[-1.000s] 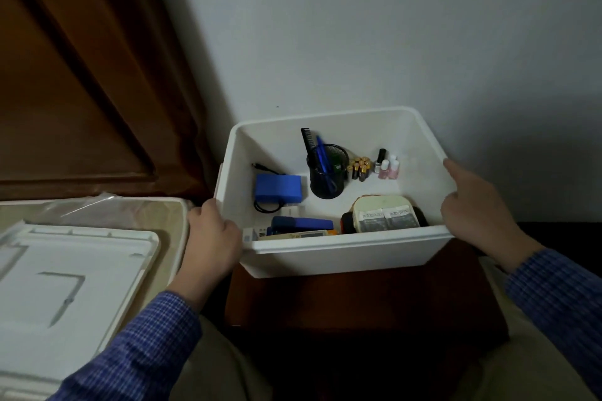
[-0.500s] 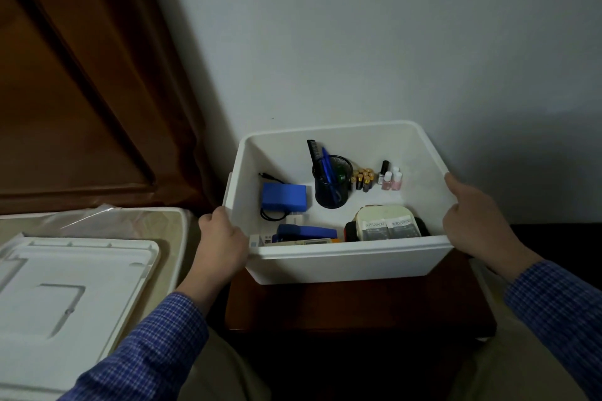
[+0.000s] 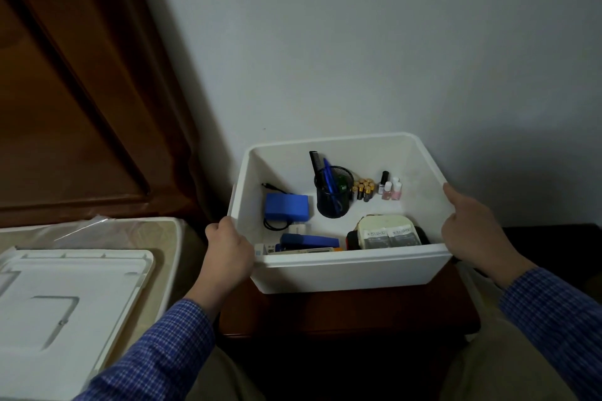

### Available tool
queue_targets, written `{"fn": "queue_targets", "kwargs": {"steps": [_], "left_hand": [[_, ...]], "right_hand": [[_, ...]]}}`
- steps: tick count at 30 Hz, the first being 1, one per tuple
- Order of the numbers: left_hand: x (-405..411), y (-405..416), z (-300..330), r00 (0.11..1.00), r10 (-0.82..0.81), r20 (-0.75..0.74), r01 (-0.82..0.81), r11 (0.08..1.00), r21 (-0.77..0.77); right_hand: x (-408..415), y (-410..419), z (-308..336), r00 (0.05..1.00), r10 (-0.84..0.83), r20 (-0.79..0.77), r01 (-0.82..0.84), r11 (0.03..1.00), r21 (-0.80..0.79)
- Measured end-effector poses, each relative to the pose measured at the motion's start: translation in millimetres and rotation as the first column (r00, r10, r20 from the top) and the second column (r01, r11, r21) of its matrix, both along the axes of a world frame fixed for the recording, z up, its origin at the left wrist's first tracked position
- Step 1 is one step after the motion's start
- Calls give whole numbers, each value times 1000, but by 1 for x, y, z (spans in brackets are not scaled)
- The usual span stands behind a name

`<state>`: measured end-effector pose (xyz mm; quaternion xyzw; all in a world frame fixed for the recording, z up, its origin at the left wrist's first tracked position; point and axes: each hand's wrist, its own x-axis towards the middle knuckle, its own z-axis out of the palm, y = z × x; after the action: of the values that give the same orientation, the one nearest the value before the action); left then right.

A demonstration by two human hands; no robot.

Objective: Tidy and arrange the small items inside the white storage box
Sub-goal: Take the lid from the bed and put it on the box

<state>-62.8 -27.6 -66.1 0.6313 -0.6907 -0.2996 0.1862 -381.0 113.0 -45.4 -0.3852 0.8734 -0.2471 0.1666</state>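
You held the white storage box at both sides: your left hand gripped its near left corner, fingers curled over the rim, and your right hand gripped the right rim, thumb on top. The box sat on a dark wooden worktop against a pale wall. Inside, a blue battery pack with a black lead lay at the left, and a black mesh pen cup stood upright beside it, holding a blue pen and a black comb. A cluster of batteries stood just right of the cup, with small nail polish bottles next to them. A blue stapler lay along the near wall, and a cream pouch rested at the near right. A white lid lay on the bed at your left
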Motion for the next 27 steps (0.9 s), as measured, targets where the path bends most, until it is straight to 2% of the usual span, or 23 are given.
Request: {"fn": "queue_targets", "kwargs": {"steps": [6, 10, 12, 15, 18, 20, 22, 23, 25, 27], "left_hand": [[0, 0, 0, 1000, -7, 2, 7, 1000, 6], [5, -2, 1, 998, -62, 6, 62, 998, 0], [11, -1, 5, 999, -26, -36, 26, 1000, 11], [33, 4, 15, 998, 54, -44, -55, 998, -11], [77, 12, 26, 979, 197, -57, -199, 979, -34], [118, 21, 31, 937, 347, -22, -348, 937, -37], [167, 33, 31, 865, 501, 35, -501, 865, -12], [191, 41, 29, 822, 566, 58, -568, 823, 4], [237, 58, 21, 733, 672, 105, -677, 735, 22], [276, 74, 10, 644, 739, 196, -758, 651, 35]], "right_hand": [[-1, 2, -6, 1000, -17, -8, 17, 999, -32], [7, 1, -4, 969, -31, -246, 5, 994, -107], [20, -6, 2, 943, 12, -334, -93, 969, -229], [62, -27, 14, 907, 155, -391, -313, 870, -381], [128, -55, 28, 882, 373, -288, -470, 746, -473], [181, -72, 30, 807, 538, -246, -580, 638, -506], [238, -85, 26, 720, 682, -125, -623, 557, -548], [267, -90, 22, 674, 738, -30, -629, 552, -547], [325, -99, 9, 581, 785, 213, -647, 605, -464], [381, -104, -8, 486, 688, 539, -648, 698, -307]]}}
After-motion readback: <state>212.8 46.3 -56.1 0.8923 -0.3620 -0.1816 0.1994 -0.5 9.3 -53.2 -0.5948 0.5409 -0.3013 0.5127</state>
